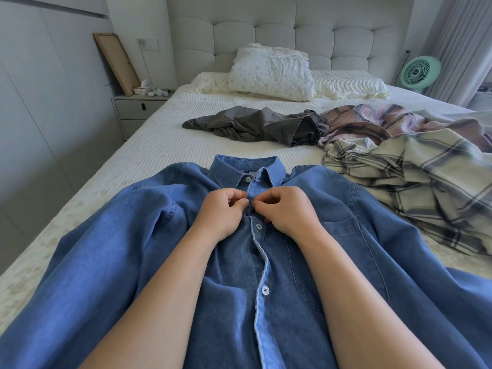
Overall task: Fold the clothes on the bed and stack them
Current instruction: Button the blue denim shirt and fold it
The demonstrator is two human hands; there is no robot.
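A blue denim shirt (pixel 133 235) lies front-up across the near part of the bed (pixel 159 145), collar toward the headboard. My left hand (pixel 223 211) and my right hand (pixel 286 211) meet just below the collar. Both pinch the shirt's front placket at a small button between their fingertips. Lower down the placket two buttons show. Behind the shirt lies a crumpled dark grey garment (pixel 255 126). At the right, a cream plaid shirt (pixel 415 177) lies rumpled, with a pink plaid garment (pixel 386 121) beyond it.
Pillows (pixel 271 73) rest against the tufted headboard (pixel 292 27). A nightstand (pixel 135 110) with small items stands left of the bed, with a frame (pixel 117 62) leaning on the wall. At the far right stands a green fan (pixel 420 73), beside curtains.
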